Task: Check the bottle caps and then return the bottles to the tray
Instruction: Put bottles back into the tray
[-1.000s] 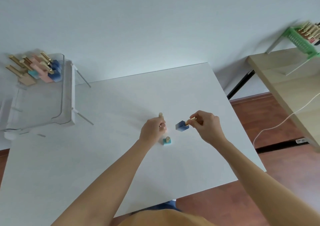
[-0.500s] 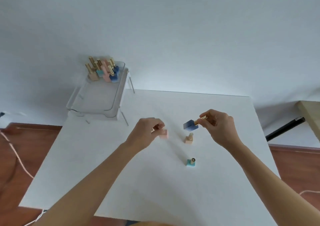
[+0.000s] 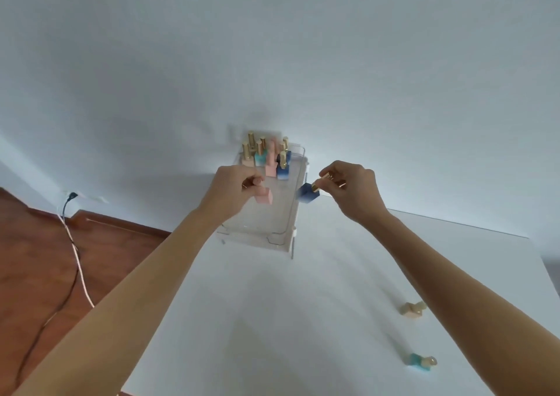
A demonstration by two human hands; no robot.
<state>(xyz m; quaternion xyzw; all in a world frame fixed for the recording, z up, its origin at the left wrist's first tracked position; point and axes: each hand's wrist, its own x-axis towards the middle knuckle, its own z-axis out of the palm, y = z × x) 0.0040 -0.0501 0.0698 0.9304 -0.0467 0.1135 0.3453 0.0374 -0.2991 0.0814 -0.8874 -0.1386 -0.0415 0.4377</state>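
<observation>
My left hand [image 3: 235, 188] grips a pink bottle [image 3: 264, 196] by its cap and holds it above the clear tray [image 3: 286, 227]. A dark blue bottle [image 3: 307, 196] with a gold cap hangs from my right hand [image 3: 351, 188], just over the tray's right rim. At the tray's far end stand several bottles [image 3: 268, 156] with gold caps, in pink, teal, beige and blue. A beige bottle [image 3: 412, 310] and a teal bottle [image 3: 420, 363] rest on the white table [image 3: 303, 320] at the right.
The tray stands at the table's far left corner against a white wall. A cable [image 3: 74, 247] runs over the wooden floor to the left of the table.
Both hands have carried their bottles away from the table's middle up to the tray. The view has swung toward the tray, leaving the beige and teal bottles behind at the right.
</observation>
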